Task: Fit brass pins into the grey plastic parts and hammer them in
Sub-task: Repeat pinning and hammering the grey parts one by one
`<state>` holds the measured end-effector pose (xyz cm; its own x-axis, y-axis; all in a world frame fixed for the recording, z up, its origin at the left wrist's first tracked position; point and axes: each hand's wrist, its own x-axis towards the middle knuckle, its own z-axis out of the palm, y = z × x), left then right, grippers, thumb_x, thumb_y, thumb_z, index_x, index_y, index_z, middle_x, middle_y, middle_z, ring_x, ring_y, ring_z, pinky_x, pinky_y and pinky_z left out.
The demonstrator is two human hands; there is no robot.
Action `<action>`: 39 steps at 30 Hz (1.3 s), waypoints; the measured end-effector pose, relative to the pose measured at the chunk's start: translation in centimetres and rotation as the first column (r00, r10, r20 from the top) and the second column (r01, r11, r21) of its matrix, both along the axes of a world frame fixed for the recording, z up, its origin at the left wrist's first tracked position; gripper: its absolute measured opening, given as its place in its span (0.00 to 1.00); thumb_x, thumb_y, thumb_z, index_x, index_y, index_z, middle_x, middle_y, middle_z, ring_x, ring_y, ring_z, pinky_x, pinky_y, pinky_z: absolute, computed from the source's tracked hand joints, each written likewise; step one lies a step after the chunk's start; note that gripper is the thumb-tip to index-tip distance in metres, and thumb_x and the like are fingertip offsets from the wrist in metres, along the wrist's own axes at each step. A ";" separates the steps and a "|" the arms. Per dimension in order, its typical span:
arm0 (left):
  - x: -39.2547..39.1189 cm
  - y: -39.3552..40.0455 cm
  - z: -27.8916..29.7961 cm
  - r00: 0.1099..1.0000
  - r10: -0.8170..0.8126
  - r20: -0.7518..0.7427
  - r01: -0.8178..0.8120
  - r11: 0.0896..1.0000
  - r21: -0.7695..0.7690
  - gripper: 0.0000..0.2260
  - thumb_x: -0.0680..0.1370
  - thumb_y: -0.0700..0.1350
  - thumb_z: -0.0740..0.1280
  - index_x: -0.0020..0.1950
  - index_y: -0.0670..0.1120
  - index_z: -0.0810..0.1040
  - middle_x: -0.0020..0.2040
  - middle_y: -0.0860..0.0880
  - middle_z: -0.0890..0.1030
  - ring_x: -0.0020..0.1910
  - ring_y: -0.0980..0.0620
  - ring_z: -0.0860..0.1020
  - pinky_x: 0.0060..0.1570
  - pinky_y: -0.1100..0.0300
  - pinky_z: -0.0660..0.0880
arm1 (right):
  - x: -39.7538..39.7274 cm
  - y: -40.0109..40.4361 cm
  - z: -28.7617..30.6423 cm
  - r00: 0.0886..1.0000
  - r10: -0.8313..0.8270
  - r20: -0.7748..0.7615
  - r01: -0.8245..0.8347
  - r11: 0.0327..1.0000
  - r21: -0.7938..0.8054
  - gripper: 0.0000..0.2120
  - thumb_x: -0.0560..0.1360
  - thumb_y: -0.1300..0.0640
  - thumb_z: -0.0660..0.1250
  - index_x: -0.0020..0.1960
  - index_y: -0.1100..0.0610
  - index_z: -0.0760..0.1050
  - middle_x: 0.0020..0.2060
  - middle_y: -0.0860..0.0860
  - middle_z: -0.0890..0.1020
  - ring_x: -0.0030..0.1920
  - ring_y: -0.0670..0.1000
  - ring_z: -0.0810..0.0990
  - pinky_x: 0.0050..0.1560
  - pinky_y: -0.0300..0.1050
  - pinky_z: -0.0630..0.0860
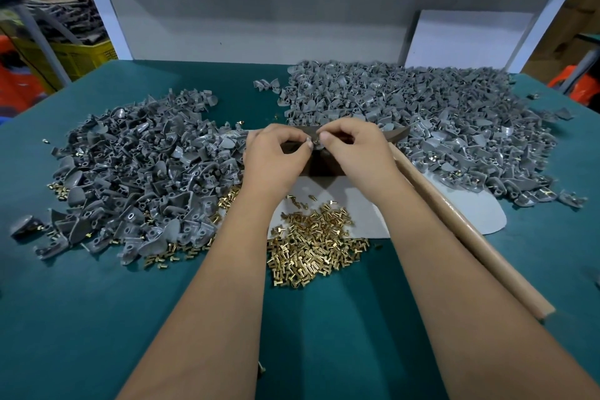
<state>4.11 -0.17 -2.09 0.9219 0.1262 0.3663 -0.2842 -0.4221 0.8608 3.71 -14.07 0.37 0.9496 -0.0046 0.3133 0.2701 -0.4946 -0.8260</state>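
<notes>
left hand (276, 153) and right hand (352, 148) pinch one small grey part (314, 141) between fingertips, above dark block (326, 166) | brass pins (311, 243) heaped near wrists | grey parts piles left (136, 178), right (406, 114) | hammer handle (467, 230) beside right forearm

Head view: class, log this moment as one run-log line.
step: fitting pin | left hand, right hand: pinching small piece together | hammer: on table, unheld

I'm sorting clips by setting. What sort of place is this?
Most likely a small factory assembly bench: big heaps of identical grey plastic parts, a pile of brass pins, and a yellow crate of stock behind.
</notes>
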 end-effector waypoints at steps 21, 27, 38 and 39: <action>0.0 0.2 -0.2 1.000 -0.008 0.013 0.008 1.000 -0.015 0.03 0.75 0.43 0.73 0.47 0.47 0.86 0.50 0.51 0.82 0.60 0.43 0.75 0.62 0.44 0.72 | 0.1 2.1 -0.8 0.976 -0.155 0.156 0.181 0.968 -0.172 0.06 0.75 0.62 0.67 0.39 0.54 0.77 0.41 0.48 0.78 0.49 0.52 0.75 0.53 0.50 0.72; -0.1 0.1 -0.2 1.000 0.009 0.021 -0.009 1.000 -0.007 0.03 0.74 0.44 0.73 0.47 0.48 0.86 0.49 0.52 0.83 0.59 0.44 0.76 0.61 0.44 0.72 | 0.0 2.0 -1.5 0.962 -0.157 0.224 0.194 0.969 -0.152 0.05 0.74 0.63 0.67 0.40 0.57 0.79 0.39 0.47 0.78 0.46 0.49 0.74 0.48 0.44 0.69; 0.0 0.1 0.0 1.000 0.008 -0.014 -0.008 1.000 -0.020 0.03 0.76 0.46 0.72 0.48 0.50 0.85 0.52 0.53 0.82 0.61 0.45 0.74 0.64 0.45 0.70 | -0.6 1.1 -1.5 0.977 -0.196 0.086 0.179 0.969 0.167 0.09 0.78 0.60 0.63 0.52 0.54 0.82 0.48 0.46 0.81 0.48 0.41 0.76 0.49 0.33 0.70; 0.0 0.1 0.0 1.000 0.008 -0.020 -0.008 1.000 -0.024 0.04 0.76 0.46 0.72 0.48 0.49 0.85 0.52 0.54 0.81 0.61 0.45 0.74 0.64 0.45 0.70 | -0.7 1.2 -1.4 0.977 -0.196 0.083 0.180 0.969 0.169 0.09 0.78 0.60 0.63 0.52 0.54 0.82 0.48 0.45 0.81 0.48 0.40 0.76 0.48 0.32 0.70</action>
